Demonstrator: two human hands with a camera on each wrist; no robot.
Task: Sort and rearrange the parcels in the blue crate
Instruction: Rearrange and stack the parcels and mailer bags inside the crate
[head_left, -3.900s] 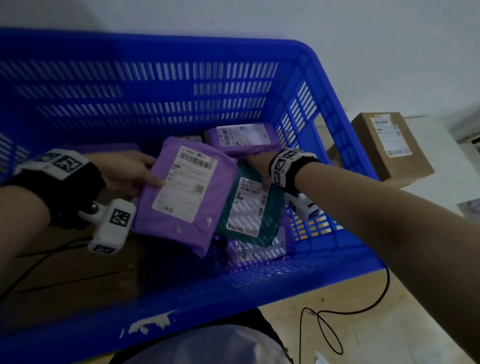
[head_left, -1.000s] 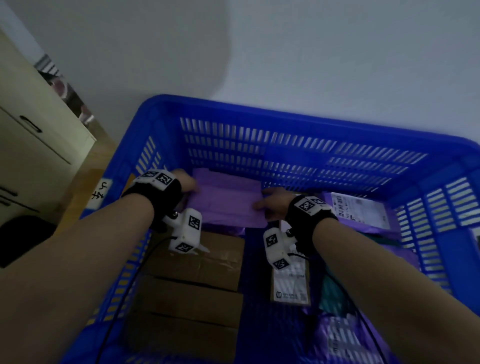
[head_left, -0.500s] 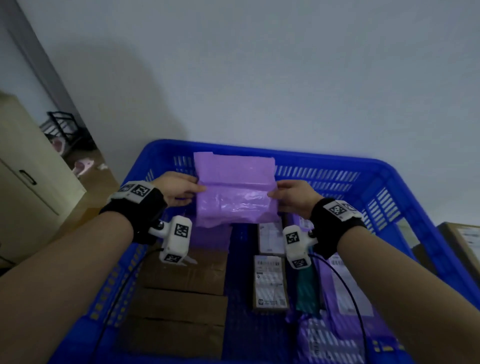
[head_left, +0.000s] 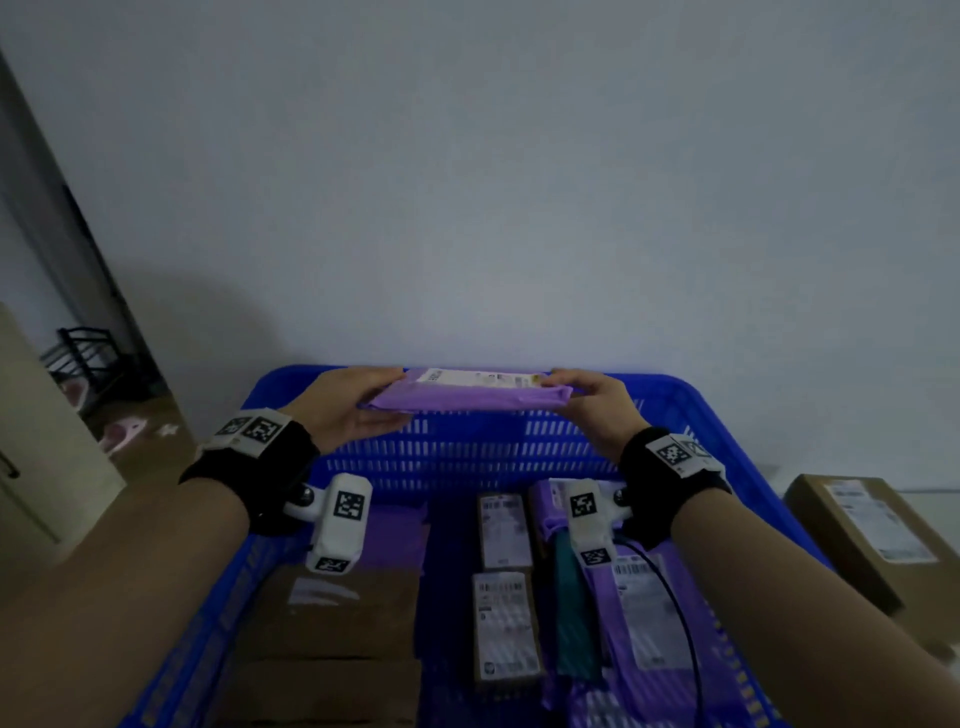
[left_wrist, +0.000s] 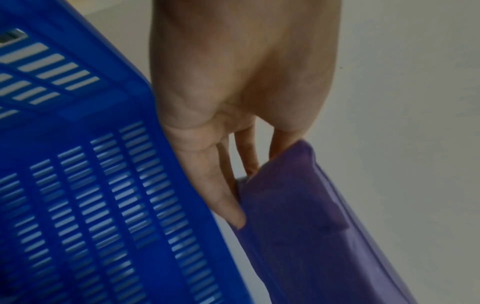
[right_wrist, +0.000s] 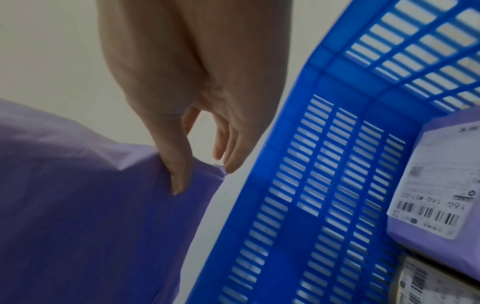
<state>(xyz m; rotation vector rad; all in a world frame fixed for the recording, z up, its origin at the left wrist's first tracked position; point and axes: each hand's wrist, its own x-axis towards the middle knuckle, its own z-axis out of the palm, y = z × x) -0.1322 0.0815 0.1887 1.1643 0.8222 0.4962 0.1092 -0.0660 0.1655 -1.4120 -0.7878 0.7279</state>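
One blue crate (head_left: 467, 452) is sitting below the hands. Inside it are lying two cardboard boxes (head_left: 337, 618) under the left wrist, two small labelled boxes (head_left: 504, 623) between the wrists, one teal parcel (head_left: 571, 623) and at least three purple parcels (head_left: 644, 618) under the right wrist; a further cardboard box (head_left: 867, 540) is sitting outside, to the right of the right arm.

The left hand (head_left: 345, 410) and the right hand (head_left: 597, 410) are each pinching one end of a single purple parcel (head_left: 467, 397) — thumb on top, fingers underneath, the grip narrow and closed on the thin mailer. It is being held flat, level with the crate's far rim.

Its white label is facing up but is too foreshortened to read. In the right wrist view, a label on another purple parcel (right_wrist: 439, 185) is showing a barcode and print reading roughly "16G-16G" — the rest is blurred.
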